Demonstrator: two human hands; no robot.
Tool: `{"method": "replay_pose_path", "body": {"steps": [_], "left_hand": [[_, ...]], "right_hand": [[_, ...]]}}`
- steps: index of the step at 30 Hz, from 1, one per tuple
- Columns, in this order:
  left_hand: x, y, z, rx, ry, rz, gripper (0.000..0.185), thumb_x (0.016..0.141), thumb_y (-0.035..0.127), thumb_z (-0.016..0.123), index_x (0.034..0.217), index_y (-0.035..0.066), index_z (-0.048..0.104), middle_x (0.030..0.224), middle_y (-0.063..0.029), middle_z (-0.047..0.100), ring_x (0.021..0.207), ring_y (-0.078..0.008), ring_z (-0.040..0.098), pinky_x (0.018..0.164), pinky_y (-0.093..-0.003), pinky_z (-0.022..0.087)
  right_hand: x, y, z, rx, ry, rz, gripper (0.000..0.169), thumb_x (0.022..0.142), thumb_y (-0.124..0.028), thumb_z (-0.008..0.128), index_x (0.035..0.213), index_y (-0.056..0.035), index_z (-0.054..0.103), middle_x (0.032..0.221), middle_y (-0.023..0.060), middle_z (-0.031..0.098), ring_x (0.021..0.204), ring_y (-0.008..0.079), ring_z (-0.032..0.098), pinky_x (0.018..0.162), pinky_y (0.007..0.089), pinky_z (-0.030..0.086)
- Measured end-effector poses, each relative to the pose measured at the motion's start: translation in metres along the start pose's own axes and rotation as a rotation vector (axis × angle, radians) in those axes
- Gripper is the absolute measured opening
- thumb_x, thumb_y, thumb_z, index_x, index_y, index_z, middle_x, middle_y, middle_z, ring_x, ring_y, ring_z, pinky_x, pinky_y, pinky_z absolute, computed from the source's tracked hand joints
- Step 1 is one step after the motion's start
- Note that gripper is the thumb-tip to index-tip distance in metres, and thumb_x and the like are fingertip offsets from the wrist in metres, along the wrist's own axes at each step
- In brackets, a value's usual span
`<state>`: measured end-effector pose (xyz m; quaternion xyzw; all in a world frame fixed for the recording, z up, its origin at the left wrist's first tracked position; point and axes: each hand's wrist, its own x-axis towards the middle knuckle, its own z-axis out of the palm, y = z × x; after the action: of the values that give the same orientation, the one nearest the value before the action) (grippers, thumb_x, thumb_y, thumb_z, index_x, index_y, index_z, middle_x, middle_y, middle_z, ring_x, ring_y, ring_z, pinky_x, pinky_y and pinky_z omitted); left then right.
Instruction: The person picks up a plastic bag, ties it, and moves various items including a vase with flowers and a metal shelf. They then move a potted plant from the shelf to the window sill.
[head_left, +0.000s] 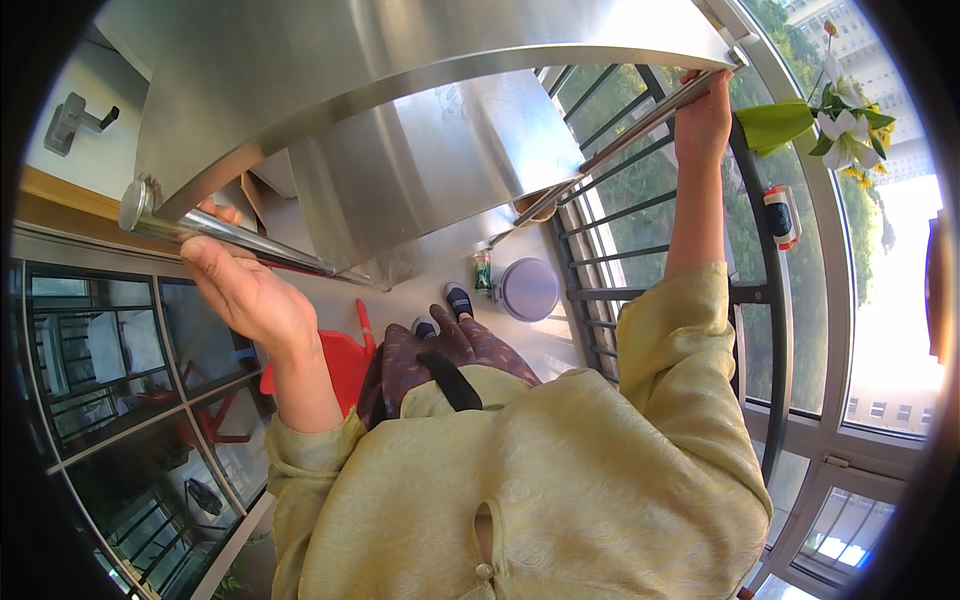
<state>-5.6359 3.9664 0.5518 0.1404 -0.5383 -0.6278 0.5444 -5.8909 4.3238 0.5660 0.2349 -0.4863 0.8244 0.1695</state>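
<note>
A stainless steel table (420, 30) with a lower metal shelf (420, 172) stands before me, its tubular legs running down to the floor. My left hand (251, 292) is at the table's left front leg (255, 244), close under the corner; the thumb lies along the near side and fingertips show beyond the tube. At the opposite corner, my right hand (703, 112) is wrapped round the right front leg (637, 131), just below the tabletop's edge. Part of its fingers is hidden behind the tube.
A red plastic chair (341, 367) is at my left side. On the floor are a lidded lilac bucket (529, 289) and a green container (482, 271). Black railings (765, 225) with artificial-looking lilies (847, 139) line the windows at right; glass panes (112, 375) stand left.
</note>
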Motion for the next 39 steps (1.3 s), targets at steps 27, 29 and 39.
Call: {"method": "replay_pose_path", "body": {"steps": [27, 29, 39], "left_hand": [[0.001, -0.001, 0.003, 0.051, -0.037, -0.014, 0.049, 0.098, 0.043, 0.033, 0.117, -0.001, 0.043, 0.109, -0.0092, 0.047, 0.102, -0.0164, 0.046, 0.095, -0.0325, 0.034], [0.001, -0.001, 0.002, 0.049, -0.044, 0.008, 0.05, 0.098, 0.043, 0.033, 0.117, -0.002, 0.042, 0.109, -0.0095, 0.047, 0.102, -0.0165, 0.046, 0.095, -0.0326, 0.034], [0.0, -0.003, 0.002, 0.019, 0.006, -0.022, 0.047, 0.098, 0.041, 0.033, 0.113, -0.003, 0.042, 0.104, -0.0096, 0.046, 0.097, -0.0171, 0.045, 0.093, -0.0327, 0.033]], "right_hand": [[0.009, 0.008, -0.01, -0.06, 0.056, 0.01, 0.031, 0.096, -0.033, 0.046, 0.102, -0.0032, 0.053, 0.09, 0.0025, 0.053, 0.084, 0.0137, 0.047, 0.08, 0.0277, 0.038], [0.008, 0.008, -0.009, -0.06, 0.055, 0.005, 0.031, 0.096, -0.032, 0.045, 0.102, -0.0031, 0.053, 0.09, 0.0024, 0.052, 0.084, 0.0137, 0.047, 0.081, 0.0276, 0.038], [0.003, 0.006, -0.002, -0.06, 0.068, 0.011, 0.031, 0.096, -0.031, 0.045, 0.108, -0.0037, 0.051, 0.09, 0.0016, 0.051, 0.084, 0.0127, 0.045, 0.08, 0.0262, 0.035]]}}
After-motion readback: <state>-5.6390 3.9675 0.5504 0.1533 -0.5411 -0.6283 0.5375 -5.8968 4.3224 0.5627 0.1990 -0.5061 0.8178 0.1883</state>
